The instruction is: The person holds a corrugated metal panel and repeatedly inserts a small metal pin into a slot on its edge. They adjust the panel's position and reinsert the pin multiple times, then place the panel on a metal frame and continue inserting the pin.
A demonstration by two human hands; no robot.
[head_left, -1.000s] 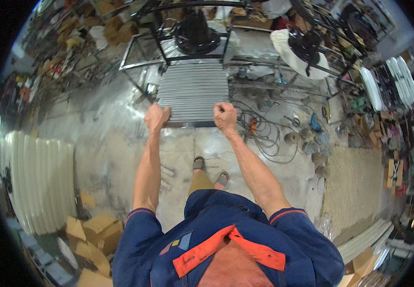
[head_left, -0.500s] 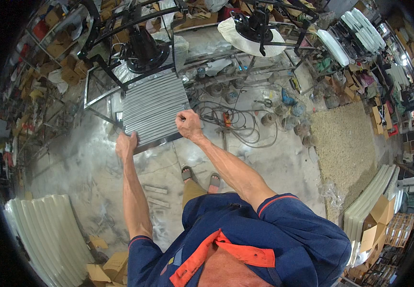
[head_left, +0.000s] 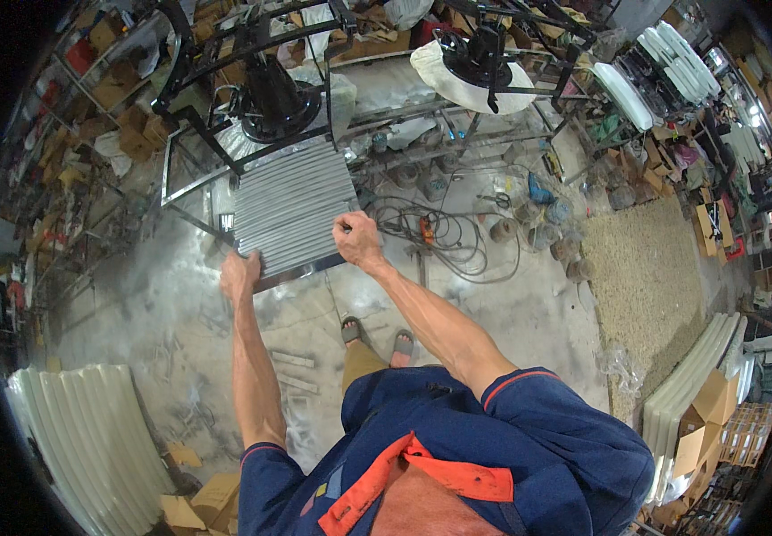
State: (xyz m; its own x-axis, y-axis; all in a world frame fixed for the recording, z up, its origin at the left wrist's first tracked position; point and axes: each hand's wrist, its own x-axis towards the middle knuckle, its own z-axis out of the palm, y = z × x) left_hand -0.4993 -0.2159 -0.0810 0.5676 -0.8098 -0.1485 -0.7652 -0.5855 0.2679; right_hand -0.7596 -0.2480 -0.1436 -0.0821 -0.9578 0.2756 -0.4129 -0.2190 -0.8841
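A grey ribbed panel [head_left: 295,201] with a dark near edge lies in front of me, close under a black metal frame. My left hand [head_left: 241,272] is closed round its near left corner, with the thumb on the top face. At the panel's right edge, near the front corner, my right hand [head_left: 358,238] is curled into a fist. A small dark spot shows inside that fist; what it holds, if anything, cannot be made out.
Beyond the panel stand black frames with a round base [head_left: 280,112]. Coiled cables [head_left: 457,241] and several pots [head_left: 502,230] lie to the right on the floor. Pale ribbed pieces [head_left: 91,442] stand at the near left, beside an open cardboard box [head_left: 216,500].
The whole view has shifted slightly. Both hands keep nearly the same places at the panel's edges.
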